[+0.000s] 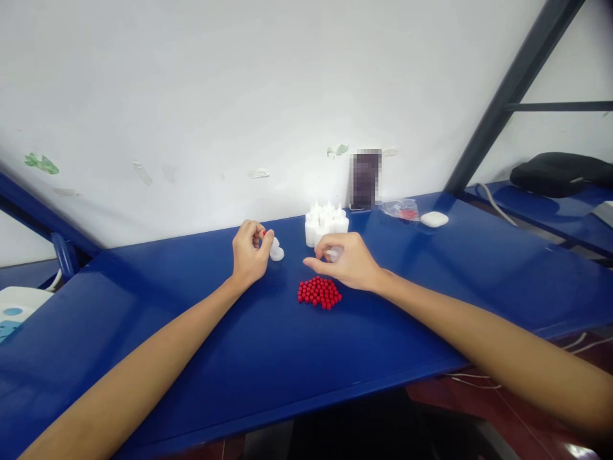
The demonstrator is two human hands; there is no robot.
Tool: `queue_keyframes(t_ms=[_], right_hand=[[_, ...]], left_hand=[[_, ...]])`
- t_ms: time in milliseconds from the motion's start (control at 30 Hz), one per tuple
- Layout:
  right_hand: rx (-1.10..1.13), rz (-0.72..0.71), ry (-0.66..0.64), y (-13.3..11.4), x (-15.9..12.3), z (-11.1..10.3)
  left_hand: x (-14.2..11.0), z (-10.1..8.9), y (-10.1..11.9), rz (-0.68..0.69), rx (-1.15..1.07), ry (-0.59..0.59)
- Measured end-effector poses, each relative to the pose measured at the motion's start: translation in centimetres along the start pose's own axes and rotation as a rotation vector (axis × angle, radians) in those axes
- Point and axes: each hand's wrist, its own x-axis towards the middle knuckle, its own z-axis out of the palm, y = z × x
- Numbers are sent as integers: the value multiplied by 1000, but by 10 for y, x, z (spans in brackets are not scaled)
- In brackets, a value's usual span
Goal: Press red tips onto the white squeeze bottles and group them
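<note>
My left hand (251,253) is closed in a pinch, and a small red cap (264,233) shows between its thumb and forefinger. Right beside those fingertips is a white plastic piece with a rounded end (276,253), partly covered by the hand; whether the cap sits on it I cannot tell. My right hand (352,262) curls around a small white bottle with a pointed tip (334,253), mostly hidden by the palm. Several white dropper bottles (313,229) stand grouped just behind the right hand. In front of both hands lies a flat cluster of red caps (320,292).
A blurred-out phone (364,180) leans against the wall behind the bottles. To its right are a clear plastic bag with red bits (400,209) and a white rounded object (434,220). The blue tabletop (230,370) ends at a front edge. A white power strip (22,310) sits far left.
</note>
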Motion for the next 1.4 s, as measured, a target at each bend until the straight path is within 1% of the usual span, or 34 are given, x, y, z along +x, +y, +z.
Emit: queue_keyframes(t_ms=[67,133,233,300,367,433,467,500,567,600,633,700,733,867,933,1033,1133,1300,1400], right_hand=[[33,-32,76,-1,0,-2],[59,-59,141,-1,1,-6],[69,-32,201,3,3,-9],[130,23,186,7,4,-9],[232,74,139,11,4,-9],[282,101,95,13,3,-9],[270,95,82,12,3,-10],[235,81,74,12,3,-10],[127,45,59,9,4,-11],[68,27,51,7,5,-11],[17,13,45,5,5,-12],[-39,4,42,2,7,-12],[-46,7,47,1,8,-11],[-62,-8,84,2,10,-11],[-72,-48,100,4,9,-11],[-73,-90,104,5,7,-11],[-101,-88,65,6,5,-11],[-96,-58,-52,10,4,-11],[-73,-45,-118,12,4,-11]], left_hand=[[3,0,-5,-35,64,-33],[4,1,-6,-47,137,-83],[4,3,-3,-75,249,-159],[3,3,-1,-89,288,-168],[2,1,1,-57,269,-117],[-1,0,4,45,191,-79],[-4,-1,7,115,136,-104],[-7,-1,9,190,80,-173],[-13,0,16,298,3,-388],[-16,0,20,309,-19,-484],[-18,0,24,290,-43,-548],[-20,1,31,240,-113,-621],[-20,0,34,241,-144,-643],[-18,-2,37,388,-159,-772],[-18,-2,36,422,-132,-808],[-20,-2,34,436,-84,-815],[-21,1,33,421,-17,-790],[-21,8,34,279,136,-643],[-22,12,34,232,130,-591]])
